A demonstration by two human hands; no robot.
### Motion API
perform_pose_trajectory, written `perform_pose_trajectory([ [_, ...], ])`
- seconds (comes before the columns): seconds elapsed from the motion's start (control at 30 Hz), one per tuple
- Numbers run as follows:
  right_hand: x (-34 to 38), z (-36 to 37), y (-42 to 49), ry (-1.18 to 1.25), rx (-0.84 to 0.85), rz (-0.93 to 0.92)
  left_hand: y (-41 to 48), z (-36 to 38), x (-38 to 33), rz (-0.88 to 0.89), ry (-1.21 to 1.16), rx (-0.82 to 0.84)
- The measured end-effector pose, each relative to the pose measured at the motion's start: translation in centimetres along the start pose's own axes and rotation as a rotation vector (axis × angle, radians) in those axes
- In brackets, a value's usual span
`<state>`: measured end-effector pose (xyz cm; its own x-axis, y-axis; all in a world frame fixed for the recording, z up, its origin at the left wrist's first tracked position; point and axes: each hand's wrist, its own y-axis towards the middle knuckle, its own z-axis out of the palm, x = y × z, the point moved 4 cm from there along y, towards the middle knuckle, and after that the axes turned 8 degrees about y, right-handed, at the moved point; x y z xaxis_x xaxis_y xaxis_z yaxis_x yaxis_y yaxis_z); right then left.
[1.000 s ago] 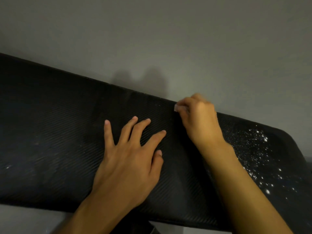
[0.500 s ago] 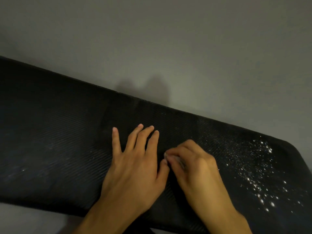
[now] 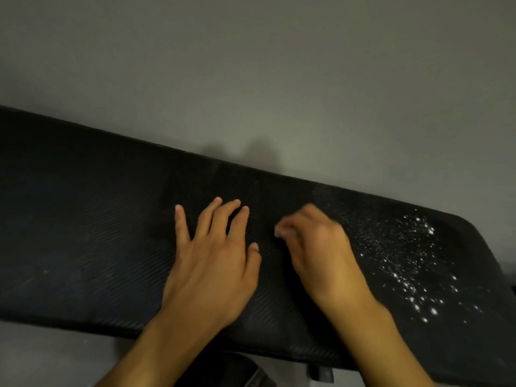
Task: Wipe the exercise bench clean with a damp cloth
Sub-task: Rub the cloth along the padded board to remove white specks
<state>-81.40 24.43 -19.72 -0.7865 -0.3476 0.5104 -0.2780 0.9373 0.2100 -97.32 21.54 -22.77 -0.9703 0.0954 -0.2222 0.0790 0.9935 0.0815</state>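
A long black padded exercise bench [image 3: 83, 233] with a woven texture runs across the view, sloping down to the right. My left hand [image 3: 215, 255] lies flat on its middle with fingers spread. Beside it my right hand [image 3: 321, 247] is curled, blurred by motion, pinching a small pale cloth [image 3: 280, 232] of which only a corner shows at the fingertips. White droplets or specks [image 3: 410, 263] are scattered over the bench's right end.
A plain grey floor [image 3: 279, 79] lies beyond the bench's far edge. Part of the bench's dark frame [image 3: 237, 370] and a small grey fitting [image 3: 321, 374] show under the near edge.
My right hand slid with the cloth from the bench's far edge toward me, then back a little toward the middle. My left hand stayed flat, its fingers closing slightly.
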Motion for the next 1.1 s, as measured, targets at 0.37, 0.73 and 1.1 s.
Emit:
perform_pose_trajectory([
  [0.37, -0.2, -2.1, -13.5, 0.045, -0.185, 0.021, -1.0, 0.0, -1.8, 0.082, 0.093, -0.098],
  [0.73, -1.3, -2.5, -10.1, 0.038, -0.19, 0.158, -0.5, 1.5, -4.8, 0.175, 0.038, 0.046],
  [1.1, -2.8, -2.6, -5.5, 0.04, -0.183, 0.176, -0.6, 1.3, -4.6, 0.187, 0.026, 0.067],
])
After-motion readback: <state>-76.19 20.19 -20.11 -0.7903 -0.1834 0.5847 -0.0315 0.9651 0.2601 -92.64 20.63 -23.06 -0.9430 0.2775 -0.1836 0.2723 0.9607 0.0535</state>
